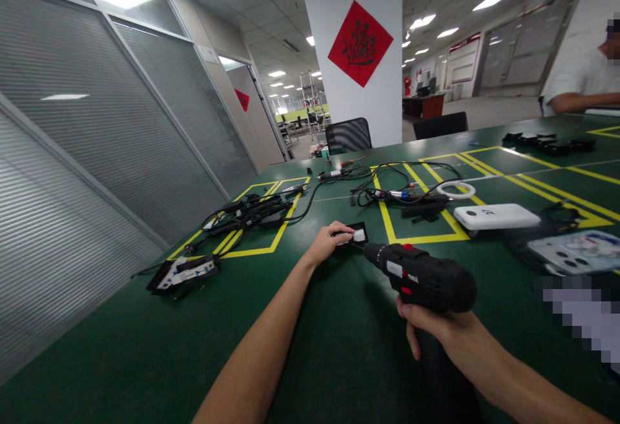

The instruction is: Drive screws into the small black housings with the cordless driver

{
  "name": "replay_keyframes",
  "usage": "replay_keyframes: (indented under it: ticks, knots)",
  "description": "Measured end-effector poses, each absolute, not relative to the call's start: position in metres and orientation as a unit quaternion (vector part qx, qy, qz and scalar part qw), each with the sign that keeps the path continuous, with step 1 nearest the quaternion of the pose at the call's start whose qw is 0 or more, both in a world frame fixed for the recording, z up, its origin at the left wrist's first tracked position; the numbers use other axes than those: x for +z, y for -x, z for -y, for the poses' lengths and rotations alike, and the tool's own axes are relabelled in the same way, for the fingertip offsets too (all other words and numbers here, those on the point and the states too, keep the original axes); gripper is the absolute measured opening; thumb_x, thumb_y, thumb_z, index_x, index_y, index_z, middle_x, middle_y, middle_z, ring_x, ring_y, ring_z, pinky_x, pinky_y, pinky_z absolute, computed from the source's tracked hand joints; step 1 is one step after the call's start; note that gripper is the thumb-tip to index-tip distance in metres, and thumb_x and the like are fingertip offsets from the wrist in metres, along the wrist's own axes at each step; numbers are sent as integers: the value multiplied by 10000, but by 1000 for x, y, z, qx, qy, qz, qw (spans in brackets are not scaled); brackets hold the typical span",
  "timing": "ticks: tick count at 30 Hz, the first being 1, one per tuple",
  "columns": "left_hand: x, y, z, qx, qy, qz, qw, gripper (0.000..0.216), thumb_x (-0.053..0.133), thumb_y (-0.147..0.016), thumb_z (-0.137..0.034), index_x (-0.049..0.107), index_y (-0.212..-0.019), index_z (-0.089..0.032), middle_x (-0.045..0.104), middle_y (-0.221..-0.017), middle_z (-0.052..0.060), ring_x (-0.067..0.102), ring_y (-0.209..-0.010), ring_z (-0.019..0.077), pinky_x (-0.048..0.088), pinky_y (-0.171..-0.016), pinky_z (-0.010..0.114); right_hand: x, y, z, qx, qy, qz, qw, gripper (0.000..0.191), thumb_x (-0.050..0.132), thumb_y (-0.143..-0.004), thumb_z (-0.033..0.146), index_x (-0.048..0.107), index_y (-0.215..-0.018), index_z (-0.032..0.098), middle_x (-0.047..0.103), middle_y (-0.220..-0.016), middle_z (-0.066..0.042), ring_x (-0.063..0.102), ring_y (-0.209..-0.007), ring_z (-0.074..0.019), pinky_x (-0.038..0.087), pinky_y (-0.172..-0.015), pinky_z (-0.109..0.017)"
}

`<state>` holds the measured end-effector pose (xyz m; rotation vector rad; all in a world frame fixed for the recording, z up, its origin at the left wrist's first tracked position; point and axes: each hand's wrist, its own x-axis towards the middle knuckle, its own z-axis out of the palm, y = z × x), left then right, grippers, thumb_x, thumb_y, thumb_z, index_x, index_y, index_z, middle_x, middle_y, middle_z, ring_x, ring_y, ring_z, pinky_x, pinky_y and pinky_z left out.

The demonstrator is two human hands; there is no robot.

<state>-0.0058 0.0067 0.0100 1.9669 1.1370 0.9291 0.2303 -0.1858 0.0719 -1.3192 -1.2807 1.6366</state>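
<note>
My right hand [431, 321] is wrapped round the grip of a black cordless drill [423, 275] with red buttons. The drill points forward and left, its bit end close to a small black part [357, 227] on the green table. A small white piece [359, 235] sits on that part. My left hand [334, 238] is closed over the left side of the black part, fingertips against the white piece. Whether the bit touches the part I cannot tell.
Black cables [252, 211] lie heaped on the left, with a black tray of white parts [184, 273] nearer. To the right are a white power bank [496, 216], a phone [576, 250] and a white cable ring [455, 190]. A person [581, 82] sits at the far right.
</note>
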Motion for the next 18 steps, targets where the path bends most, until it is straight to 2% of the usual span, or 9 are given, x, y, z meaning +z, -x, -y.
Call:
replay_keyframes:
  ticks: [14,18]
  knots:
    - [7,8,-8,359,-752,-428,351,267,602,-752,-358,692,-945,-197,596,-976,47,541,-951,192,389,-890,326,69,-232,185,636,490,487,343,222,497,-824,393,554,-885,187,561,-487,49,505,-527,-137,368,-567,-263]
    - [7,8,-8,359,-754,-424,350,269,602,-752,-357,691,-949,-198,595,-975,47,539,-953,191,381,-898,325,71,-232,185,627,509,494,323,240,501,-828,412,564,-832,181,557,-489,43,505,-538,-139,370,-570,-265]
